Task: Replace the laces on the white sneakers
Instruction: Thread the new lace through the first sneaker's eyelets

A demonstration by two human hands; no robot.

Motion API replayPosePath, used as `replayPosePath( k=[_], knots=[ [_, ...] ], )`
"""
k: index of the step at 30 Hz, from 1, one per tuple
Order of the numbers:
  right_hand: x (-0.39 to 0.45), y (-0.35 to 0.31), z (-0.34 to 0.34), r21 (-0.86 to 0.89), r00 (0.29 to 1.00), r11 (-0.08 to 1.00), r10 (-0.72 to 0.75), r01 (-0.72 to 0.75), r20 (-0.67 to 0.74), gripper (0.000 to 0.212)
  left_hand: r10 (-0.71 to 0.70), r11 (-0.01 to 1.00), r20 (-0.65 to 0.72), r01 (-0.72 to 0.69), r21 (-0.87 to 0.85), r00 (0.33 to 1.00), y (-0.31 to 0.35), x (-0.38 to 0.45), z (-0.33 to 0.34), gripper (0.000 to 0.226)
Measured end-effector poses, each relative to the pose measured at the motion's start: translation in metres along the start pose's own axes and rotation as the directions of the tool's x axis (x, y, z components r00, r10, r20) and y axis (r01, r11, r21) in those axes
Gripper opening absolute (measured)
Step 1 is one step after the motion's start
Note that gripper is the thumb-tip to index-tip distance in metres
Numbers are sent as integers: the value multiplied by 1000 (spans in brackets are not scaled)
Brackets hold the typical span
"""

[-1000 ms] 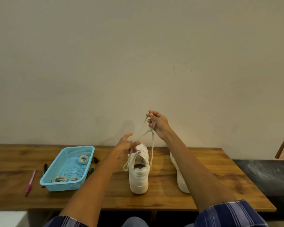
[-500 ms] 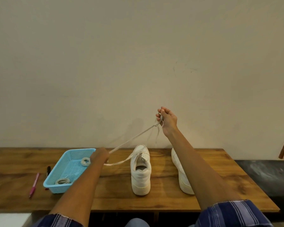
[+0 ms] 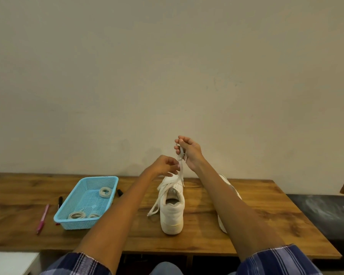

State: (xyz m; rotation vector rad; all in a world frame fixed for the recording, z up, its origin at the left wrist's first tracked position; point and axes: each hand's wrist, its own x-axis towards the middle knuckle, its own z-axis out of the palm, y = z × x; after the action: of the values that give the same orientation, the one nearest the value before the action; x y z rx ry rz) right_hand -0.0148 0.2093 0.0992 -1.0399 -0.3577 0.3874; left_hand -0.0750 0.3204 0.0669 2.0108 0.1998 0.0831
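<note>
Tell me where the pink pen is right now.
In the head view the pink pen lies on the wooden table at the far left, just left of the blue basket, with a dark marker between them.

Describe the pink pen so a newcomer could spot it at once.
Start at the blue basket on the wooden table. Left of it lie two pens; the pink pen is the outer one, nearer the table's front. Its neighbour, the dark pen, lies closer to the basket.

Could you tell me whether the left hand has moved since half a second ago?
Yes. The left hand has swung right, away from the blue basket, to the lace above the sneaker.
</note>
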Motion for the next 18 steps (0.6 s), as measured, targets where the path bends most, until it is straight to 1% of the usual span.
replayPosePath(
  k=[3, 4, 6, 7, 8, 9, 10, 11, 12, 14, 15, 16, 17, 18],
  knots=[
    [-1, 1, 1, 32, 1000, 999, 14, -14, 0, 12, 32, 999, -76, -32, 10, 997, -1, -3, -2, 29],
    [-2, 3, 2, 33, 1000, 999, 25, -26, 7, 12, 32, 999, -75, -31, 8, 997, -2, -3, -1, 29],
    [-4, 10, 4, 3, 999, 999, 53, -53, 8, 12, 14, 999, -81, -11, 36, 997, -3, -4, 2, 22],
    [-5, 14, 4, -16, 998, 998, 65, -65, 1, 12, -5, 997, -94, 12, 78, 996, -5, -5, 4, 19],
    [-6, 18, 3, -29, 998, 997, 70, -70, -7, 12, -27, 986, -120, 46, 163, 992, -7, -5, 3, 17],
    [-6, 20, 1, -32, 997, 997, 68, -69, -19, 13, -50, 945, -166, 100, 312, 985, -10, -5, 0, 17],
    [-5, 21, -2, -27, 997, 998, 63, -63, -33, 12, -68, 857, -221, 170, 487, 973, -14, -9, -7, 18],
    [-3, 20, -5, -18, 998, 998, 51, -52, -45, 12, -87, 727, -273, 249, 640, 958, -19, -16, -14, 21],
    [-2, 17, -9, -11, 998, 999, 35, -36, -49, 12, -126, 591, -304, 317, 742, 944, -24, -23, -20, 23],
    [2, 8, -14, 2, 999, 1000, 0, 0, -44, 11, -231, 351, -315, 381, 855, 921, -40, -34, -32, 28],
    [3, 2, -15, 3, 999, 1000, -10, 10, -38, 12, -296, 258, -305, 383, 887, 905, -47, -38, -34, 31],
    [4, -4, -15, -13, 1000, 1000, -10, 10, -26, 12, -364, 199, -282, 370, 908, 888, -52, -41, -35, 33],
    [4, -10, -13, -46, 1000, 999, 1, -1, -6, 12, -431, 183, -252, 358, 916, 866, -54, -44, -35, 36],
    [4, -15, -11, -92, 999, 996, 25, -22, 25, 13, -489, 199, -231, 365, 910, 841, -56, -44, -34, 38]
  ],
)
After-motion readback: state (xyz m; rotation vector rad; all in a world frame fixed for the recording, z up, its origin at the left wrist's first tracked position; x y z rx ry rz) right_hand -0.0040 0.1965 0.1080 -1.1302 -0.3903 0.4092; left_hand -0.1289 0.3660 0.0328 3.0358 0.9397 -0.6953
